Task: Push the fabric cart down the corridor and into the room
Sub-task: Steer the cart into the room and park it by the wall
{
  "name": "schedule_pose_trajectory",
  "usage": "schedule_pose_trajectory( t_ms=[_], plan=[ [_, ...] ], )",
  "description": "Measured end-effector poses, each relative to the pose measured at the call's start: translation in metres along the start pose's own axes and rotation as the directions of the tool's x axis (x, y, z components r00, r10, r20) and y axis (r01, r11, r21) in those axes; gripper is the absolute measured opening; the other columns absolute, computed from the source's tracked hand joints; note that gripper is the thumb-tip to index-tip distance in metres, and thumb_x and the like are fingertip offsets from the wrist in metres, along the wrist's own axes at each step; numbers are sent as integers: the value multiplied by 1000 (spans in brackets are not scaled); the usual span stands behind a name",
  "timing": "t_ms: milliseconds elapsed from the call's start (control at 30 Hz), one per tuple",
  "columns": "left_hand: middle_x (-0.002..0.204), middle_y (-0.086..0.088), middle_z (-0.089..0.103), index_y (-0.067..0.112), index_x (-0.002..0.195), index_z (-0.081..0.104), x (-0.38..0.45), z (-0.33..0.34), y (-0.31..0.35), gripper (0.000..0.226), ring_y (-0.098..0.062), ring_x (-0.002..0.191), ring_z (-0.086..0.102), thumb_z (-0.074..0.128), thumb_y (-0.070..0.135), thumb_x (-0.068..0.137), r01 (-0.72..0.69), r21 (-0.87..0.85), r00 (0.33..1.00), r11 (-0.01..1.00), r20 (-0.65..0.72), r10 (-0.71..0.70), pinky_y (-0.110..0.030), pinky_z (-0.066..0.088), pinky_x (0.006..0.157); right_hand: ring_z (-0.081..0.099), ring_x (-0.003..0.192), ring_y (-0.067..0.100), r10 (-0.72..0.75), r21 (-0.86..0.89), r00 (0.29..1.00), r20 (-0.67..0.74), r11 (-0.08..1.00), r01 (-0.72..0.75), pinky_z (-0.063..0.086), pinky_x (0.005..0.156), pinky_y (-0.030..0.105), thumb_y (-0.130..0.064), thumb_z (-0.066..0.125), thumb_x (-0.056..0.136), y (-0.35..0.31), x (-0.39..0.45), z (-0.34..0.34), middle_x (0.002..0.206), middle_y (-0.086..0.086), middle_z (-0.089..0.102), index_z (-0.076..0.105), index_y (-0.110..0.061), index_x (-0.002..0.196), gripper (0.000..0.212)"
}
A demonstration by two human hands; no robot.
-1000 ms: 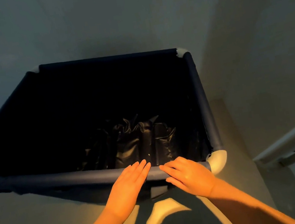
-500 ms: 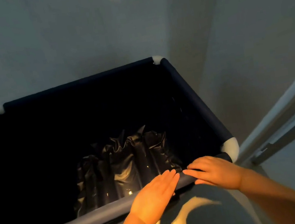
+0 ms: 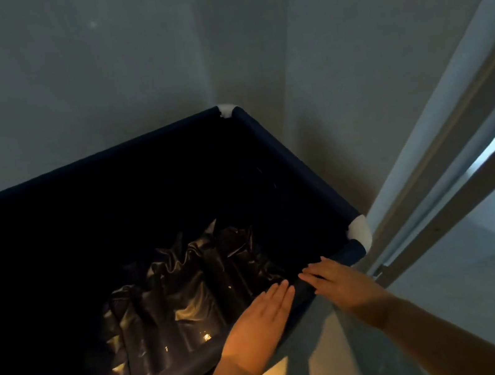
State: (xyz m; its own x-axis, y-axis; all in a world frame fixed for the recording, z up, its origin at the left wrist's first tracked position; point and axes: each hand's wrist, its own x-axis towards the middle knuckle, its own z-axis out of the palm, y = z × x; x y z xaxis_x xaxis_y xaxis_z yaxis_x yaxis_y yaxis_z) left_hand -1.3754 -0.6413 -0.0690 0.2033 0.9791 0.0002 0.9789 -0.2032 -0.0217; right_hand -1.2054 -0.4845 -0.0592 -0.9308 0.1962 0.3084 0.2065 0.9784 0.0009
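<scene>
The dark blue fabric cart (image 3: pixel 294 163) fills the left and middle of the view, its rim padded, with white corner joints. Crumpled shiny black plastic bags (image 3: pixel 184 289) lie at its bottom. My left hand (image 3: pixel 259 323) lies flat on the near rim, fingers straight and together. My right hand (image 3: pixel 340 283) rests flat on the same rim just to its right, close to the near right corner joint (image 3: pixel 359 229). Neither hand wraps around the rim.
A grey wall corner (image 3: pixel 250 56) rises right behind the cart's far right corner. A pale door frame with a metal rail (image 3: pixel 455 185) runs diagonally at the right, almost touching the near corner joint. Grey floor (image 3: pixel 455 300) shows at the lower right.
The cart has swung clockwise, its far right corner nearing the wall corner. Both hands stayed flat on the near rim. The door frame now looms larger at the right.
</scene>
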Motion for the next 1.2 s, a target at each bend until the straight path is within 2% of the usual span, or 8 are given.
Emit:
schedule_pose_trajectory(
  t_ms=[167,333,433,567,733,1067,1167,1200],
  plan=[
    [157,-9,-10,11,132,-31,54,-3,20,78,-23,144,-5,37,4,94,-24,-17,998,1000,62,25,-30,-18,105,72,83,17,63,-30,998,-6,998,-63,57,74,38,-15,96,42,46,-22,-13,90,4,76,74,-9,95,57],
    [157,-7,-10,8,140,-21,82,-8,25,73,-22,144,-6,36,6,94,-32,0,993,999,113,32,-33,-18,106,72,86,15,117,-23,993,18,993,-117,57,76,35,-17,96,44,68,-32,-17,94,2,76,74,-12,98,58],
    [156,-6,14,7,146,6,83,-12,16,71,-21,142,15,49,13,89,-60,109,997,992,50,54,-37,3,112,72,88,15,150,5,989,20,989,-150,57,77,34,-17,95,45,67,-32,-12,95,2,75,73,-13,99,59],
    [157,-6,-8,9,142,-17,73,-4,-8,70,-22,143,-6,35,7,95,-145,148,978,978,174,119,-38,-13,110,71,90,16,211,42,978,13,977,-211,55,81,34,-19,94,50,49,-24,-2,97,2,75,72,-14,103,58],
    [137,0,53,14,133,48,55,-13,-48,77,-16,124,50,81,23,64,-257,131,965,958,88,247,-31,42,102,69,96,20,295,86,952,-81,954,-288,54,89,42,-10,88,60,13,-11,11,102,8,73,70,-7,108,51],
    [135,3,56,18,133,48,1,-1,-145,74,-13,118,56,81,24,67,-294,3,956,956,-15,294,-29,47,97,71,85,13,488,13,873,-11,873,-488,38,100,25,-18,94,47,-79,71,29,94,0,75,74,-12,99,56],
    [136,2,55,19,135,47,-14,3,-162,75,-13,117,57,79,25,67,-312,-26,950,950,-3,313,-28,45,98,71,87,17,477,-25,873,-107,876,-482,10,114,21,-25,60,89,-103,89,35,95,3,75,73,-6,98,24],
    [135,2,55,19,134,47,-16,3,-165,75,-14,117,57,79,24,67,-295,-53,956,954,-12,295,-29,45,98,71,89,19,525,0,844,-106,849,-528,6,114,20,-29,34,101,-109,93,38,95,6,74,73,-4,98,46]
  ],
)
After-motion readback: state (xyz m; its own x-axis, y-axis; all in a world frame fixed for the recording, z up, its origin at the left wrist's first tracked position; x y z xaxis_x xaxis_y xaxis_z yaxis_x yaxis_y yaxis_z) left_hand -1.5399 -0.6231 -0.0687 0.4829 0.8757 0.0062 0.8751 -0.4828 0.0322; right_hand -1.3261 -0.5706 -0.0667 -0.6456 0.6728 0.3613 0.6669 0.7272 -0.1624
